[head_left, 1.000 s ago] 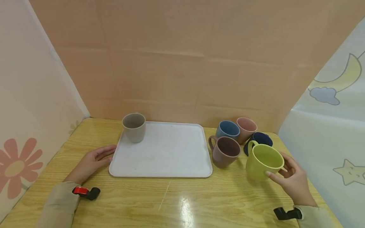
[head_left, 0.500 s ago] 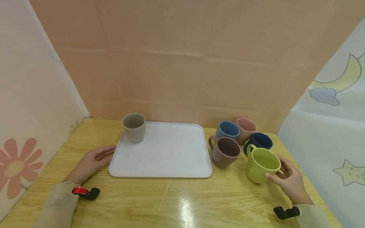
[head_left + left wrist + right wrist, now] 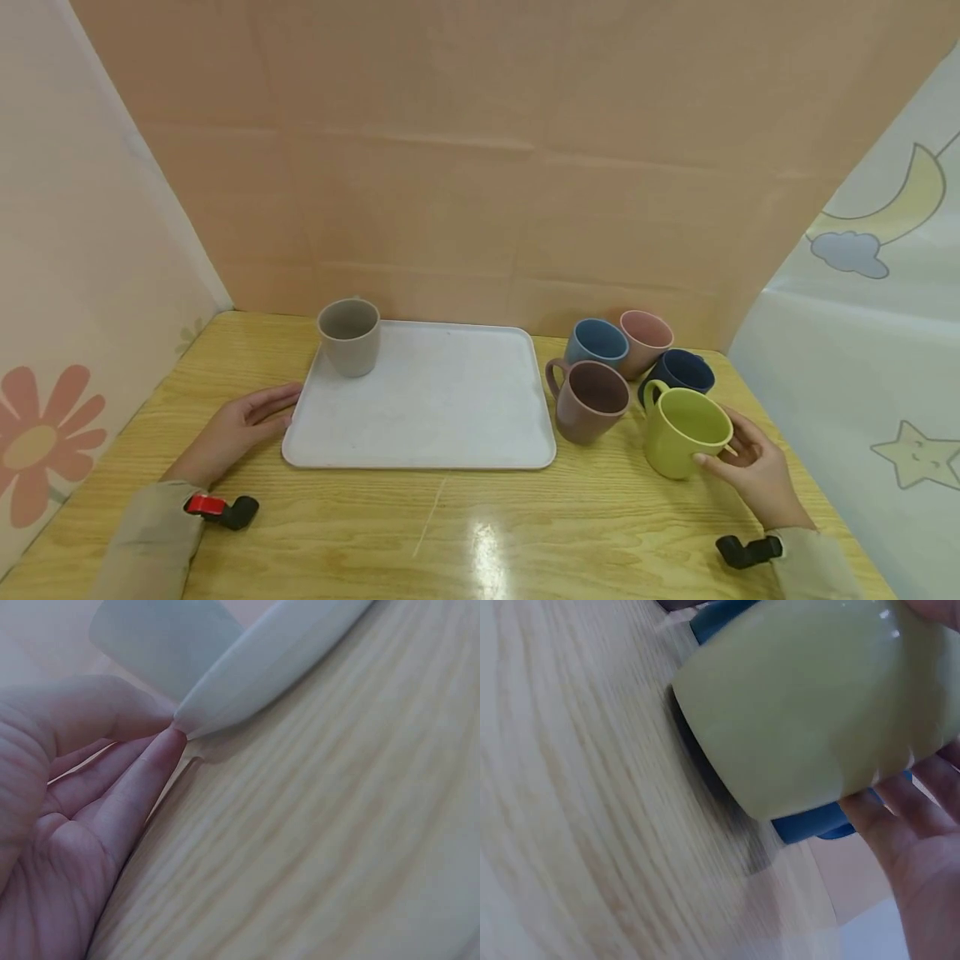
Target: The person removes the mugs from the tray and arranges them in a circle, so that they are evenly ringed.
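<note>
My right hand (image 3: 757, 479) holds a yellow-green mug (image 3: 675, 450) by its side, thumb near the front and fingers behind. In the right wrist view the mug (image 3: 802, 712) has a dark shadow along its base; whether it touches the table, I cannot tell. Its handle points away to the back left. At the left edge of a white tray (image 3: 435, 417), my left hand (image 3: 236, 429) pinches the rim between thumb and finger, as the left wrist view of the tray (image 3: 255, 667) shows. A grey-beige mug (image 3: 351, 346) stands in the tray's back left corner.
Right of the tray stand a purple-brown mug (image 3: 588, 417), a blue mug (image 3: 597, 343), a pink mug (image 3: 643, 342) and a navy mug (image 3: 678, 375), close together. An orange-brown sheet (image 3: 450, 167) rises behind the wooden table (image 3: 360, 533); patterned sheets flank both sides.
The yellow-green mug has come down with my right hand and shifted slightly left, standing more upright. My left hand keeps its place at the tray's edge.
</note>
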A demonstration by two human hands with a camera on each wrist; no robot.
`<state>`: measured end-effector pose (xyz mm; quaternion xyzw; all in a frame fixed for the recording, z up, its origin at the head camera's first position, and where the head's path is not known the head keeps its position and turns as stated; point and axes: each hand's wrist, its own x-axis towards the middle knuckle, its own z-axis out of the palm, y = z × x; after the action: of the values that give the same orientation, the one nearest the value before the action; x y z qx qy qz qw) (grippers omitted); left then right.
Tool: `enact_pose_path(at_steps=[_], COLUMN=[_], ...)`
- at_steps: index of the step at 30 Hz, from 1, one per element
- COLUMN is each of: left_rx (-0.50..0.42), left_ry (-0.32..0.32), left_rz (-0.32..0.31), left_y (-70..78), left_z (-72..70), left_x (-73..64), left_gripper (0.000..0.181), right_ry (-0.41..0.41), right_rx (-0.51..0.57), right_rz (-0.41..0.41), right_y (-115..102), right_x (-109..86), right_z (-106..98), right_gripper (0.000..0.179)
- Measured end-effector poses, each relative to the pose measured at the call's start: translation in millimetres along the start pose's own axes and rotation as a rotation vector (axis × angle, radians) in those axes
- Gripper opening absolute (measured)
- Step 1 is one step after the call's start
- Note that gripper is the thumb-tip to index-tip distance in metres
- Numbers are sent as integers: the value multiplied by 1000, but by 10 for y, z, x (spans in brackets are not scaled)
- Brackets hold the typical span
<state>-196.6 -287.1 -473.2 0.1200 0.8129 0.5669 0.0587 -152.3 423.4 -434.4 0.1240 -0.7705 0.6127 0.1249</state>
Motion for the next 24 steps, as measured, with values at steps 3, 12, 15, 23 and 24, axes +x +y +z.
enact_pose_path(at_steps=[3, 12, 15, 23, 24], left_rx=[-4, -12, -10, -15, -13], left_ry=[0, 0, 1, 3, 3], left_rz=[-4, 0, 2, 17, 18], left_y=[5, 9, 4, 12, 16], left_z=[2, 16, 24, 19, 18], left_x=[-3, -2, -2, -3, -3], left_gripper=[58, 58, 58, 57, 57], right_ry=[-52, -145, -160, -179, -179], right_rx=[28, 72, 99, 109, 110], right_rz=[6, 16, 5, -3, -4], right_y=[43, 133, 152, 172, 176], right_x=[4, 62, 92, 133, 137], right_z=[-65, -239, -270, -302, -305], right_gripper=[80, 81, 81, 80, 80])
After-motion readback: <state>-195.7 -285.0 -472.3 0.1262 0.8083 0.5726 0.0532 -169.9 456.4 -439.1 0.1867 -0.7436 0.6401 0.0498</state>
